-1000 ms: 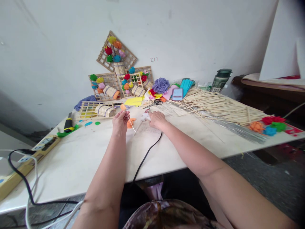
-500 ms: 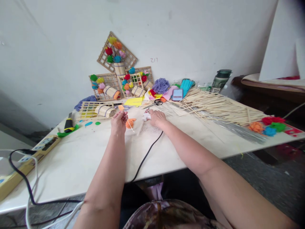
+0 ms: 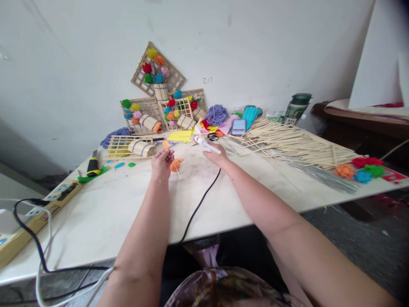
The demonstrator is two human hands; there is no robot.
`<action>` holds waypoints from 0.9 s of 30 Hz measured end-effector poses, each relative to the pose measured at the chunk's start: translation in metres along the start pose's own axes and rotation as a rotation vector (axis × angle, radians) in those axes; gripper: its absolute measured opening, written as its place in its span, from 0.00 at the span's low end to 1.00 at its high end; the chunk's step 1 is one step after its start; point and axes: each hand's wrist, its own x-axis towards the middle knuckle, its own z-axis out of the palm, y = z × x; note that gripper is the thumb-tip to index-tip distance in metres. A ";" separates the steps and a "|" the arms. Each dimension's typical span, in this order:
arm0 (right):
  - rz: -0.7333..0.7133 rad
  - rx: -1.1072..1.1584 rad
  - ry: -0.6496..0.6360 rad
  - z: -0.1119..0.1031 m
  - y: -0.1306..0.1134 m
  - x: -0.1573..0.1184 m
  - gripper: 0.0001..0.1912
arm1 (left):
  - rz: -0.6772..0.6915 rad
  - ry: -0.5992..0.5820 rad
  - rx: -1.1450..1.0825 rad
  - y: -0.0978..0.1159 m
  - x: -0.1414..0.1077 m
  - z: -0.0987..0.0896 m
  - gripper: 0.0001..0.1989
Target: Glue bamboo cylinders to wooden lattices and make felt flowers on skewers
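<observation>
My left hand (image 3: 162,164) pinches a thin pale wire stem (image 3: 177,169) with an orange petal (image 3: 166,145) at its upper end. On the table just right of that hand lies a small heap of orange petals (image 3: 176,165). My right hand (image 3: 215,154) is closed round a white hot glue gun (image 3: 204,145), lifted a little above the table. Its nozzle points away toward the back left, and a black cord (image 3: 204,197) trails from near the hand to the front edge. Scissors (image 3: 213,137) lie just behind it, partly hidden.
Several stick lattices with coloured flowers (image 3: 152,68) lean at the back. Purple yarn (image 3: 216,115), loose sticks (image 3: 287,138) and wires (image 3: 332,178) lie rearward and right. At left are a yellow-black knife (image 3: 93,167) and a power strip (image 3: 60,196).
My right hand has picked up the glue gun from the table and turned it so the nozzle points away. My left hand has barely moved with the stem and petal.
</observation>
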 end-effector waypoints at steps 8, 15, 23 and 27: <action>0.011 0.910 -0.158 -0.013 -0.012 -0.003 0.10 | -0.006 -0.082 0.068 -0.007 0.001 0.001 0.09; -0.067 0.952 -0.270 -0.021 -0.022 -0.010 0.15 | -0.007 -0.092 0.096 -0.008 -0.002 0.002 0.10; -0.071 0.924 -0.324 -0.020 -0.026 -0.013 0.17 | -0.015 -0.096 0.111 -0.009 -0.001 0.002 0.11; -0.080 0.932 -0.339 -0.021 -0.025 -0.013 0.17 | -0.014 -0.092 0.111 -0.009 -0.002 0.002 0.11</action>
